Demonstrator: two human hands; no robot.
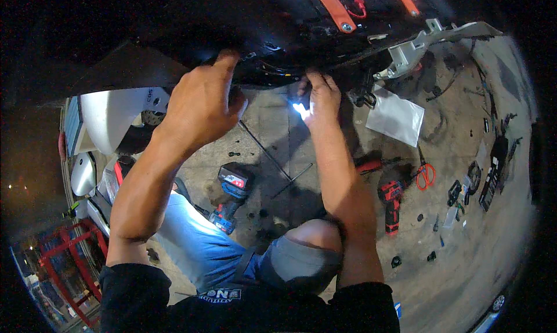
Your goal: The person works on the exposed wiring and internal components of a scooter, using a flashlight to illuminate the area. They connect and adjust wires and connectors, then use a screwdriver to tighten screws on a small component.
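Both hands up at the lower edge of a big black body panel point(232, 20) spanning the far part of the scene. Left hand point(200, 107) wraps its fingers over the panel edge, thumb side toward the person, grip closed on the panel. Right hand point(321, 98) is just right of it, fingertips touching the panel's underside; a small bright light point(300, 109) glows at its palm, and whether the grip holds that light or only covers it, cannot tell.

A grey metal bracket point(415, 46) sticks out at the panel's right end, two orange straps point(333, 7) lie farther up. On the concrete floor point(464, 257): blue cordless drill point(229, 196) near the person's knees, red cordless drill point(391, 199) to the right, red-handled scissors point(425, 175) just beyond it, clear plastic bag point(395, 119) under the bracket, thin black rod point(264, 150) between the arms. Small black clips and tools scatter far right. White bodywork point(113, 115) sits left, red rack point(61, 246) near left.
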